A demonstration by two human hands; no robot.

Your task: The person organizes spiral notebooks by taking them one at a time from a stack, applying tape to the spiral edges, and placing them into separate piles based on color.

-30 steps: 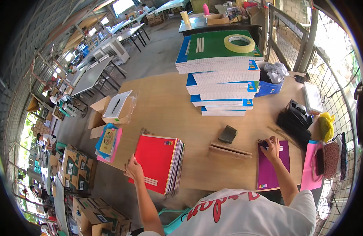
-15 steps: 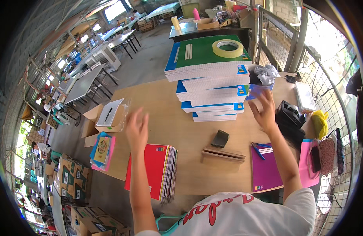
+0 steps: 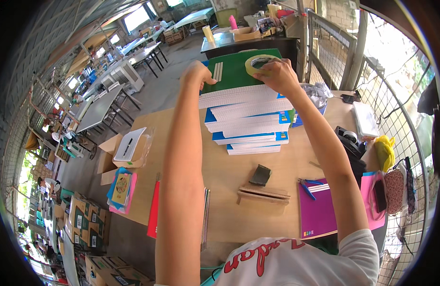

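Note:
A tall stack of white-paged notebooks (image 3: 246, 113) with blue and green covers stands at the back of the table. On its top lies a green notebook (image 3: 234, 78), and my left hand (image 3: 196, 75) is closed at its left edge, thumb on the cover and the other fingers partly hidden. My right hand (image 3: 279, 76) has its fingers closed on a roll of clear yellowish tape (image 3: 252, 64) over the green cover. Below my left forearm is a pile of red spiral notebooks (image 3: 153, 209), mostly covered by the arm.
Mid-table are a dark block (image 3: 261, 175) and a slotted wooden piece (image 3: 264, 194). Blue pliers (image 3: 306, 189) rest on a purple notebook (image 3: 317, 214). To the right stand a black tape dispenser (image 3: 349, 143) and yellow bag (image 3: 385, 152); a cardboard box (image 3: 110, 155) is left.
Both hands have reached forward to the top of the stack. The left has come to the green notebook's edge, and the right has taken hold of the tape roll. The view has shifted slightly.

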